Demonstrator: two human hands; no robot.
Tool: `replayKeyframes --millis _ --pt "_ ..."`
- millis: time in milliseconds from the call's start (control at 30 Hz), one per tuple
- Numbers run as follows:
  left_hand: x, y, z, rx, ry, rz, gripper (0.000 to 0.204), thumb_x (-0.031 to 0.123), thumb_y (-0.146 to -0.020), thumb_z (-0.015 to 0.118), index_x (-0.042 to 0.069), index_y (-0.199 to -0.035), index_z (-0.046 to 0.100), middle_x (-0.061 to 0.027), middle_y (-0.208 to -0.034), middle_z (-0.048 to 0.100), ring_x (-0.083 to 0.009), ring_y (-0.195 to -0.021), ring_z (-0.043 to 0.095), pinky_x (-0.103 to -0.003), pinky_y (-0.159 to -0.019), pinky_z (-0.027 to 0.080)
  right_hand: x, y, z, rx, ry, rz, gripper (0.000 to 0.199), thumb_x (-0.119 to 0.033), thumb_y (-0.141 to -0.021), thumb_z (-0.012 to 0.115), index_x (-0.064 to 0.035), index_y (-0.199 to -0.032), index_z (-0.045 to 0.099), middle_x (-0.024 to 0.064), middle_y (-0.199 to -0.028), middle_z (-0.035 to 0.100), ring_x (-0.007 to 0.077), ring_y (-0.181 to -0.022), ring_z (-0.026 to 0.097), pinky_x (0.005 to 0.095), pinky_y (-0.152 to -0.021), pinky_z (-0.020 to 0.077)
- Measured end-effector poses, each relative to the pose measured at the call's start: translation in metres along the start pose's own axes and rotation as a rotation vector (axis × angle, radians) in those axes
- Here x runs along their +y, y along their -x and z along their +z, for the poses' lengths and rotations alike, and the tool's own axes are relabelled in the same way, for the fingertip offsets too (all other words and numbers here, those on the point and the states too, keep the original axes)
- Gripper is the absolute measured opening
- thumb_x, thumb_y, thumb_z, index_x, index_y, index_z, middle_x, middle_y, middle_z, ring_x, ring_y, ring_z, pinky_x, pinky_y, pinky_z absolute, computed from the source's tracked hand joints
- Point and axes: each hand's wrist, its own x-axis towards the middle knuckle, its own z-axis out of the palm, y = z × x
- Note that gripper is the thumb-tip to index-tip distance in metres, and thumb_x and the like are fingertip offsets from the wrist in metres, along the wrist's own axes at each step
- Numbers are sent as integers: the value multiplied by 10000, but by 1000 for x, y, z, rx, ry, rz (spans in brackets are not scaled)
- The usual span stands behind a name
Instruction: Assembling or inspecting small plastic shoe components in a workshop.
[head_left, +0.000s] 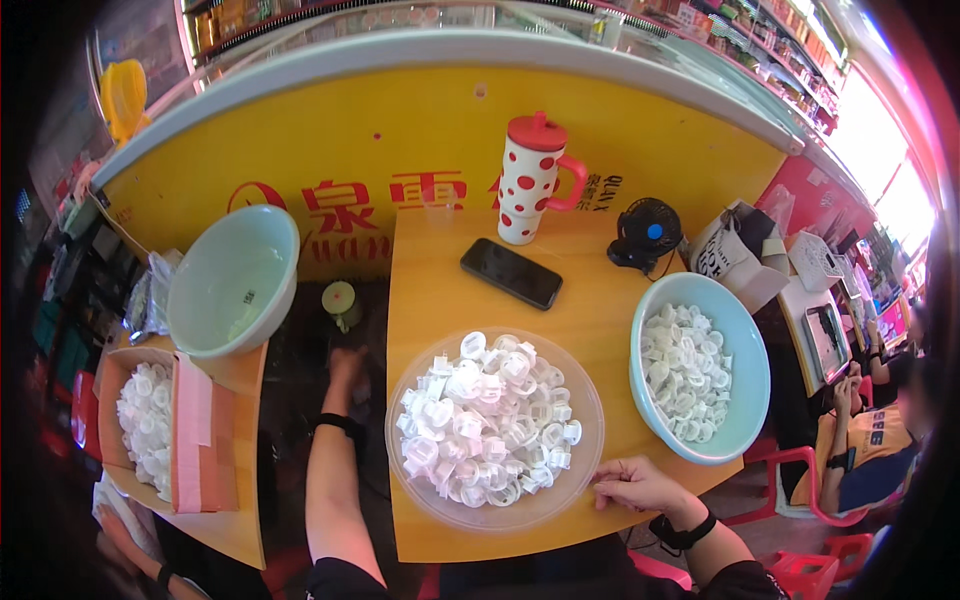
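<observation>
A clear round bowl [590, 400] full of small white plastic rings and caps sits on the wooden table [590, 320] in front of me. My right hand [635, 487] rests at the bowl's lower right rim, fingers curled against it. My left hand [347, 368] reaches down into the dark gap left of the table, below a small pale green cup [340, 300]; its fingers are hidden, and I cannot tell whether it holds anything. A light blue bowl [745, 400] with more white pieces stands to the right.
A black phone [511, 273], a red-dotted white tumbler [529, 180] and a small black fan [645, 235] stand at the table's back. On the left are an empty pale bowl [235, 280] and a cardboard box [205, 450] of white parts. A person [865, 430] sits at right.
</observation>
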Motion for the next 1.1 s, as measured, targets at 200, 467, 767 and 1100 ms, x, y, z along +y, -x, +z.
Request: replayKeyframes --millis 200,467,767,1100 --pt "46 27 24 -159 -215 -67 146 96 -766 676 -49 -782 671 -133 -783 680 -189 -663 622 -386 -536 456 10 0 0 36 -18 -53 294 -195 -922 585 -53 -1178 619 5 -763 679 0 -472 416 162 -412 325" --pt "74 65 -27 -246 201 172 123 68 -784 628 -21 -715 579 -78 -659 590 -167 -530 582 -312 -479 508 3 1 10 33 32 -48 296 -195 -909 588 -48 -1164 618 0 -763 676 0 -470 421 169 -408 331" --pt "160 142 -112 -102 515 227 73 78 -834 627 25 -785 614 -59 -839 634 -133 -709 609 -281 -547 540 12 0 7 24 52 -201 276 -184 -904 598 -25 -1128 620 23 -747 675 30 -484 459 193 -423 358" --pt "298 298 -144 290 -195 982 111 -21 -815 609 -19 -770 508 -252 -1240 510 -353 -1042 551 -412 -892 441 -43 106 -16 202 669 -615 225 -199 -841 669 -32 -992 660 94 -781 676 183 -649 639 306 -620 503"
